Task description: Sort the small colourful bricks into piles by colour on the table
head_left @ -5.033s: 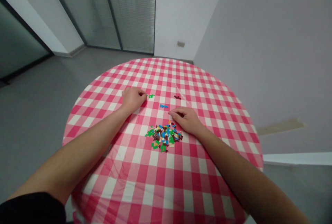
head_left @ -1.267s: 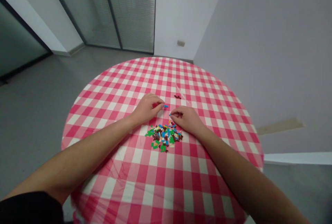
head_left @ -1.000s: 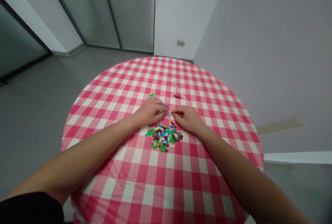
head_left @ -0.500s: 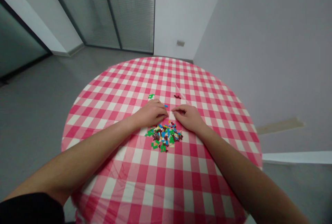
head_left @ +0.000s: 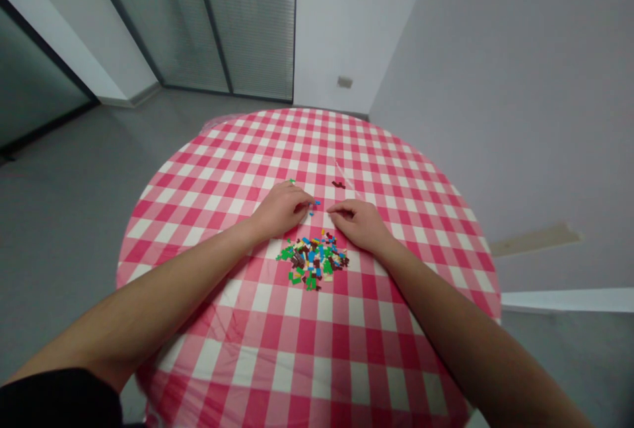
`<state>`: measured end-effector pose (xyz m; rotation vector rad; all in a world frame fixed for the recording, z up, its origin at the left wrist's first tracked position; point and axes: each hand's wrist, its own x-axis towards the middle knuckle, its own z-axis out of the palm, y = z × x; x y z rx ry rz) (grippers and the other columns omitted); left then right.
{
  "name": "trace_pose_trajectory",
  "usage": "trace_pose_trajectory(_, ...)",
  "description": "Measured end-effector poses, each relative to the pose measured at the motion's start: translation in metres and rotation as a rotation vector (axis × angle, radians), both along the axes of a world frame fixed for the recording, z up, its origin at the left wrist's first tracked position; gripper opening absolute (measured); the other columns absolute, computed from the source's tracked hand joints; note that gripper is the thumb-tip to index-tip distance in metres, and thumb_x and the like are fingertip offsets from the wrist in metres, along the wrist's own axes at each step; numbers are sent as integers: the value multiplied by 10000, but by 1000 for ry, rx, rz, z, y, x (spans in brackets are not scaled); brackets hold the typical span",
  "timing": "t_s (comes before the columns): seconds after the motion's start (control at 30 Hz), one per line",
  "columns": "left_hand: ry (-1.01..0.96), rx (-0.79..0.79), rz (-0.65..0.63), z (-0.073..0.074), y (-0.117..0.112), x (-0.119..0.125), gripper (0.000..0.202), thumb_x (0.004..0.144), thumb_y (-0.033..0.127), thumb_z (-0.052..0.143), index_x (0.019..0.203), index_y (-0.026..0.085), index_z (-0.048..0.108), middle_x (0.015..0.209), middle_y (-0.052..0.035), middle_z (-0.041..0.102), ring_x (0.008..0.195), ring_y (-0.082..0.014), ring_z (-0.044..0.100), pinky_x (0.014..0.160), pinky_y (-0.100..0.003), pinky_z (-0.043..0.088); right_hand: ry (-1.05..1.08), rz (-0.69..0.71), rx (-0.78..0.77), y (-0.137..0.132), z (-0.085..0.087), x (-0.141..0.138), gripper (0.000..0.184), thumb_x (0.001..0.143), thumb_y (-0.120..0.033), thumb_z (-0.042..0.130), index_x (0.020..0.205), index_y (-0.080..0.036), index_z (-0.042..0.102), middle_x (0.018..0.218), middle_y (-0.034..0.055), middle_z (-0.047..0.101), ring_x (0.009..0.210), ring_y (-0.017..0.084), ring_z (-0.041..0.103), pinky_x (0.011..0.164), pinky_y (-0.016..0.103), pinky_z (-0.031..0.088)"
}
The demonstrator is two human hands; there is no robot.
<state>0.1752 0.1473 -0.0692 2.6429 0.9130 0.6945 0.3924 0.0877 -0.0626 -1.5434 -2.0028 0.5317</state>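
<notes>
A round bench (head_left: 163, 230) with pink and white checked cloth fills the lower middle of the frame. The left hand (head_left: 280, 210) lies on it near the centre, its fingers (head_left: 303, 202) curled down just beside small blue bricks (head_left: 316, 203); I cannot tell if they grasp something. The right hand (head_left: 359, 224) rests near, its fingers (head_left: 337, 207) loose and empty. Below both hands is a pile of colored bricks (head_left: 313, 261). Dark red bricks (head_left: 339, 184) lie further up.

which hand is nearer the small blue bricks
The left hand: its fingertips are right beside the small blue bricks. The right hand lies farther off, to their right.
</notes>
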Motion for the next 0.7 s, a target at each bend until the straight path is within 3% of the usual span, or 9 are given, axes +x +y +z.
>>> trace_pose_trajectory(0.1,-23,-19,58,0,-1,1,186,872,254,607,1009,178,706,880,-62,720,857,-234,600,839,-413,436,4,3,-6,0,1,0,211,836,-172,593,952,-195,768,937,62,766,834,189,692,784,313,528)
trace_pose_trajectory(0.23,12,-52,10,3,-6,4,265,842,327,691,1067,188,685,868,-58,708,865,-241,595,839,-416,441,9,6,-4,0,2,-1,201,835,-169,598,940,-202,766,926,53,765,828,185,688,785,307,523)
trace_pose_trajectory(0.5,13,-26,40,1,-4,6,170,878,255,629,1012,181,704,821,-41,712,803,-219,589,822,-404,433,18,5,3,0,0,-1,200,832,-167,593,929,-193,766,919,57,767,817,183,690,764,297,520)
trace_pose_trajectory(0.7,-15,-30,157,-1,3,-1,124,863,256,620,910,195,717,824,-47,718,798,-225,573,756,-387,426,11,10,12,0,0,0,210,835,-172,590,944,-193,768,932,58,768,832,188,696,780,303,525)
